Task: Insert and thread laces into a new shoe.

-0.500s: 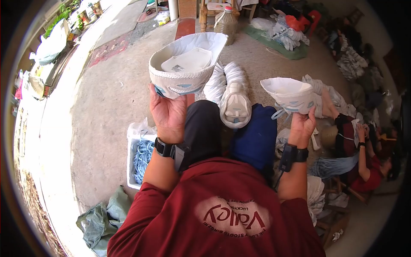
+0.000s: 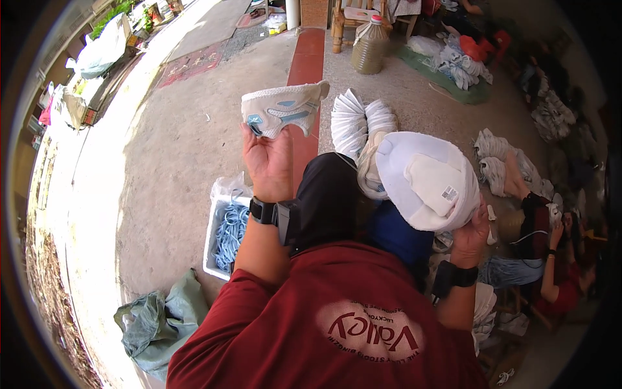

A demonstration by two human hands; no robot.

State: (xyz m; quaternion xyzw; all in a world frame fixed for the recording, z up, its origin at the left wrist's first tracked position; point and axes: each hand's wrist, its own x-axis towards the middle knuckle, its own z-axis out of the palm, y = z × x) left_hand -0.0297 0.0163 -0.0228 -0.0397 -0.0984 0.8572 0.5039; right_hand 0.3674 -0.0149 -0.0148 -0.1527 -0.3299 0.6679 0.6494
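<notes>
My left hand [image 2: 269, 159] is closed on the lower edge of a white and grey shoe upper [image 2: 282, 107] with light blue patches, raised side-on above my left knee. My right hand [image 2: 472, 235] grips a second shoe upper [image 2: 414, 175] by its edge, its white padded inside turned up and a small printed label showing. Part of that hand's fingers is hidden behind the piece. Beyond my knees lie two rows of nested white shoe uppers [image 2: 348, 123], the nearest piece partly covered by the upper in my right hand.
A white foam box [image 2: 208, 249] with light blue laces [image 2: 231, 233] stands left of my leg. Behind it lies a green-grey sack [image 2: 152, 330]. A large plastic jug [image 2: 369, 48] stands ahead. At right, another person's hands [image 2: 562, 223] work beside more white pieces.
The right upper has come nearer and leftward, its inside now turned up. The left upper has tipped from showing its inside to showing its side. My view has shifted left.
</notes>
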